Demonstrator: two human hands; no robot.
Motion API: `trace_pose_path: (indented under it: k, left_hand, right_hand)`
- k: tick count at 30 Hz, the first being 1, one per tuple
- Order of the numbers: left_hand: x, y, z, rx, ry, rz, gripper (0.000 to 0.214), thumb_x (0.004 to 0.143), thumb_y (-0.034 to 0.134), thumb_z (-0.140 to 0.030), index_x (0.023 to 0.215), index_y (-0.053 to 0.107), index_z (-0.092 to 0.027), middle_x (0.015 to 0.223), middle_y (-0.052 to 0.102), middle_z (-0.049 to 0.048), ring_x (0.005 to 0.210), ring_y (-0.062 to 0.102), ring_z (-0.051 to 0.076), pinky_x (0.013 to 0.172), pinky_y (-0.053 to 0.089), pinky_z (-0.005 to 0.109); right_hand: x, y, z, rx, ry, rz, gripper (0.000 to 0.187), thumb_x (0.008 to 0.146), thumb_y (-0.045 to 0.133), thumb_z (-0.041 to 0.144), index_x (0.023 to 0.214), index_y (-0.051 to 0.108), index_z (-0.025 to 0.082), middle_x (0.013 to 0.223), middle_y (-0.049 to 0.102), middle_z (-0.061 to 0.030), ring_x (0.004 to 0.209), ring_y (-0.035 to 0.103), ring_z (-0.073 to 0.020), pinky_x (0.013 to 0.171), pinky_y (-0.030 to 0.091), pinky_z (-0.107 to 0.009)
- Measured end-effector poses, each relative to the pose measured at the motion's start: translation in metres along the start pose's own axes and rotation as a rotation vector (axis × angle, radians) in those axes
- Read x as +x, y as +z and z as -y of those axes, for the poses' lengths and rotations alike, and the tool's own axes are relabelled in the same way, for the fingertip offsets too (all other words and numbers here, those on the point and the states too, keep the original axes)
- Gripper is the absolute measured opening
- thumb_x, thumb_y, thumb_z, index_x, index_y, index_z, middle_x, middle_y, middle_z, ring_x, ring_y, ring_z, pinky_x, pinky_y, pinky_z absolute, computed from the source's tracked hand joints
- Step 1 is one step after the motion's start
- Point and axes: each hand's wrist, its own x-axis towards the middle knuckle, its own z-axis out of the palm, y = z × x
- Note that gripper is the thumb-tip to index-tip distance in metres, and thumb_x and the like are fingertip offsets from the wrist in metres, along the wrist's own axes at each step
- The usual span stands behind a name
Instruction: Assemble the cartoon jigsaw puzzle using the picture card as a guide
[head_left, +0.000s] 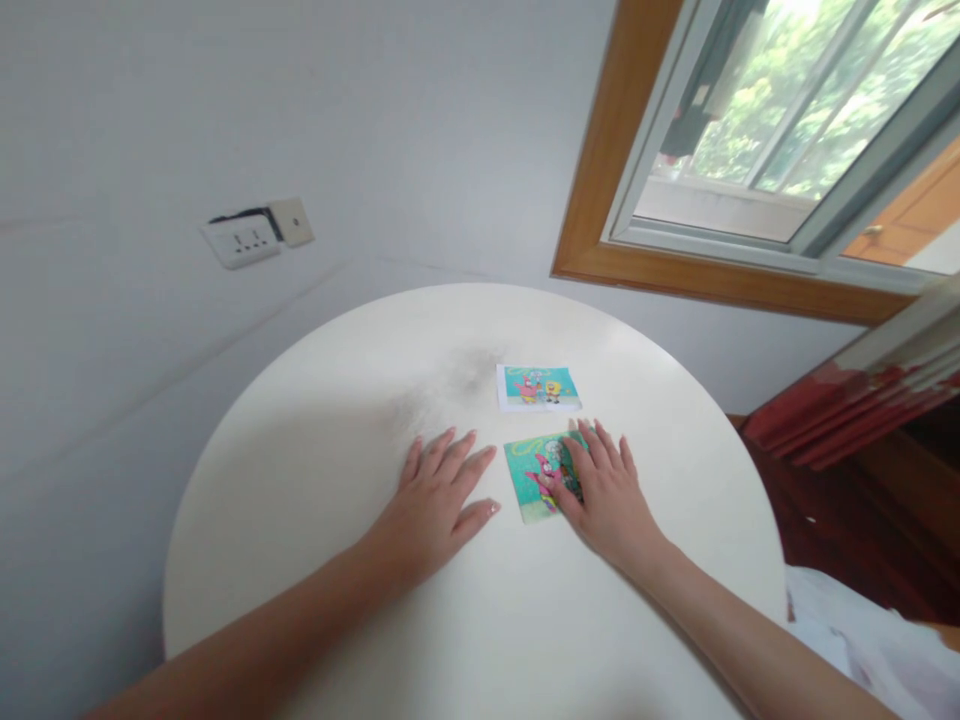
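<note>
My left hand (pixel 439 495) lies flat on the round white table (pixel 315 480), fingers stretched out, holding nothing. My right hand (pixel 604 490) rests flat with spread fingers on the right part of a small cartoon picture (pixel 534 480), a teal square that looks like a jigsaw puzzle. The hand covers much of that picture. A second cartoon card (pixel 538 387) with a white border lies a little farther back, touched by neither hand.
A white wall with a socket plate (pixel 244 240) stands behind the table. A wood-framed window (pixel 757 150) is at the upper right. Red fabric (pixel 840 410) and dark wooden furniture sit to the right, white cloth (pixel 877 640) at the lower right.
</note>
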Motion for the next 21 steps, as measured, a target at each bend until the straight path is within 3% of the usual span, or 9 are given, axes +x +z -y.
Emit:
trace_pose_path:
  k: [8, 12, 16, 21]
  left_hand:
    - [0.003, -0.002, -0.002, -0.029, 0.012, -0.044, 0.071, 0.089, 0.048, -0.06, 0.143, 0.042, -0.015, 0.147, 0.047, 0.0147, 0.137, 0.037, 0.034, 0.115, 0.021, 0.055]
    - [0.005, 0.001, -0.001, -0.059, 0.066, -0.101, 0.081, 0.083, 0.054, -0.065, 0.141, 0.042, -0.01, 0.142, 0.05, 0.0184, 0.135, 0.04, 0.034, 0.115, 0.025, 0.051]
    - [0.011, -0.002, -0.007, -0.084, 0.039, -0.127, 0.078, 0.08, 0.059, -0.062, 0.136, 0.045, -0.01, 0.135, 0.054, 0.0181, 0.128, 0.045, 0.033, 0.111, 0.032, 0.047]
    - [0.032, -0.012, -0.031, -0.036, -0.085, -0.039, 0.075, 0.074, 0.065, -0.065, 0.123, 0.052, -0.011, 0.119, 0.058, 0.0172, 0.113, 0.05, 0.034, 0.098, 0.04, 0.047]
  right_hand:
    - [0.007, 0.009, 0.021, 0.105, -0.106, 0.009, 0.056, 0.093, 0.048, 0.049, 0.129, 0.052, 0.007, 0.149, 0.043, -0.0222, 0.143, 0.032, -0.0313, 0.115, 0.03, -0.049]
    - [0.023, 0.0, 0.033, 0.11, -0.108, 0.026, 0.058, 0.089, 0.053, 0.055, 0.129, 0.054, 0.012, 0.137, 0.054, -0.0187, 0.13, 0.044, -0.0338, 0.105, 0.037, -0.05]
    - [0.04, -0.009, 0.024, 0.139, -0.086, 0.019, 0.044, 0.095, 0.046, 0.05, 0.122, 0.059, 0.019, 0.121, 0.061, -0.0127, 0.114, 0.05, -0.0304, 0.093, 0.041, -0.047]
    - [0.046, -0.002, 0.005, 0.161, -0.082, -0.049, 0.033, 0.097, 0.044, 0.038, 0.118, 0.06, 0.018, 0.115, 0.059, -0.0125, 0.108, 0.048, -0.0272, 0.091, 0.041, -0.041]
